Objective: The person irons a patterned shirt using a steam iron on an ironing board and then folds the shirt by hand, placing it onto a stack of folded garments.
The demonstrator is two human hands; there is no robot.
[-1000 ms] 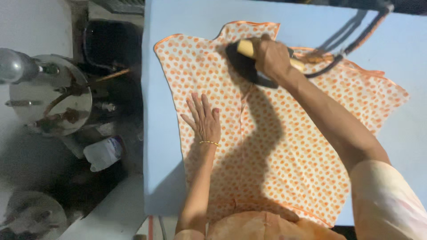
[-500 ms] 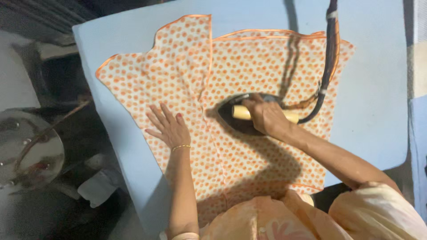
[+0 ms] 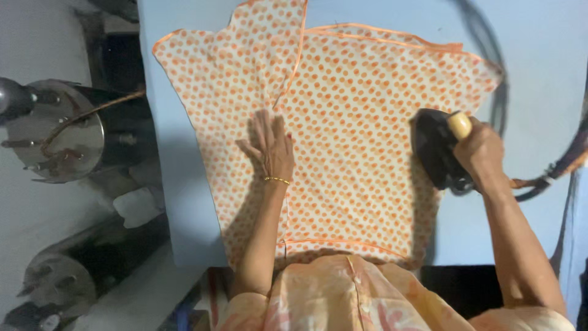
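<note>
A white garment with orange dots and orange trim (image 3: 355, 129) lies spread flat on a light blue ironing table (image 3: 539, 55). My left hand (image 3: 269, 147), a thin gold bangle at the wrist, presses flat on the cloth near its middle, fingers apart. My right hand (image 3: 481, 150) grips the pale wooden handle of a black iron (image 3: 436, 153), which rests on the garment's right edge. The iron's dark cord (image 3: 499, 92) loops away to the upper right.
Left of the table stand a round metal vessel (image 3: 55, 132) with fittings and a copper-coloured wire, a second metal cylinder (image 3: 67, 276) lower down, and a white plastic bottle (image 3: 138, 205). My orange patterned clothing (image 3: 343, 294) fills the bottom edge.
My right hand has slid the iron from the garment's middle out to its right edge. My left hand stays flat on the cloth. The view has shifted.
</note>
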